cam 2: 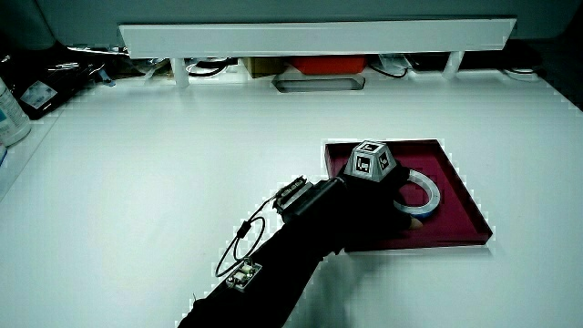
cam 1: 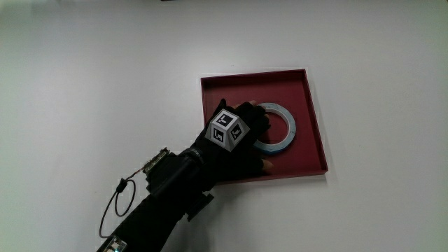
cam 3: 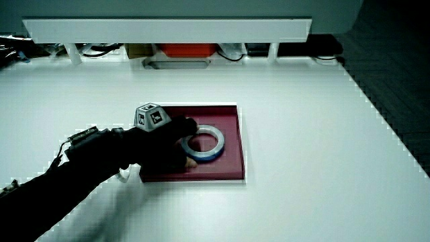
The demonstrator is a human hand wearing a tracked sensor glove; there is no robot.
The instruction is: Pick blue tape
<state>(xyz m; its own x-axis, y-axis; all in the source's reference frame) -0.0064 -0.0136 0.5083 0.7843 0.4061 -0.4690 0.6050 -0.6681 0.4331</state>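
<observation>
Hand (cam 1: 241,133) inside my red tray (cam 1: 308,112) near desk (cam 1: 84,84) middle, fingers pinching blue tape (cam 1: 283,129) ring's near rim.

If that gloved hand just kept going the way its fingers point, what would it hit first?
The blue tape: the hand already covers part of the ring inside the red tray. Whether the fingers touch it yet cannot be told.
</observation>
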